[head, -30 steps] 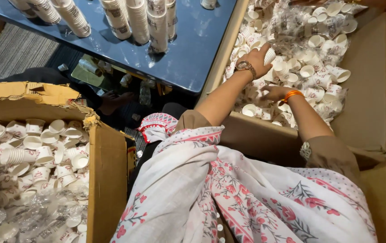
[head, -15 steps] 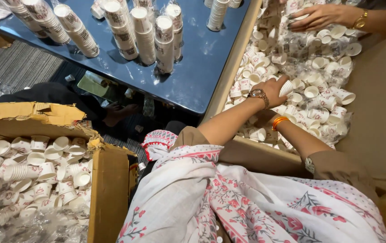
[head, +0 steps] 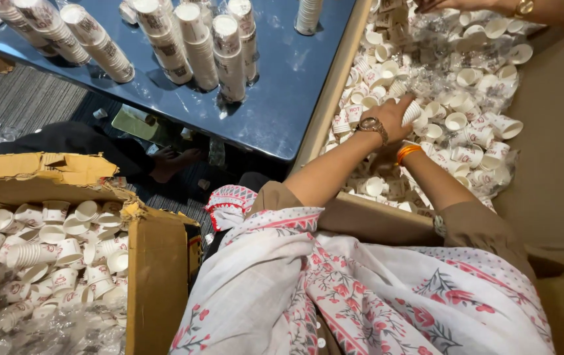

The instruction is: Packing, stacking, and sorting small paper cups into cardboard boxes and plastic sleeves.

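Head view showed the left hand (head: 392,117), a watch (head: 372,125) on its wrist, reaching into a big cardboard box (head: 544,164) on the person's right, its fingers closed around a small paper cup (head: 412,112) that poked out sideways past the thumb. Just under that wrist the right forearm crossed in, an orange bangle (head: 408,151) around it; the right hand itself was hidden beneath the left hand and the heap, so whether it was spread or closed on anything I could not tell. All around both hands lay a loose heap of paper cups (head: 466,125), white with printed marks, mixed with crumpled clear plastic wrap (head: 449,85). At the top edge of the same box another person's hand (head: 456,5) with a gold-coloured watch rested on the cups, well apart from the wearer's hands. Left of the box stood a dark blue glossy table (head: 282,98) carrying several tall stacks of cups (head: 229,56), upright and close together. Nearer the camera the wearer's white scarf (head: 334,296) with a red floral print filled the lower middle. At lower left sat a second cardboard box (head: 157,276), torn at its rim, also full of loose cups with plastic wrap at its near side. Between that box and the table a dark-clothed leg and bare foot (head: 173,163) of someone lay on the grey floor.
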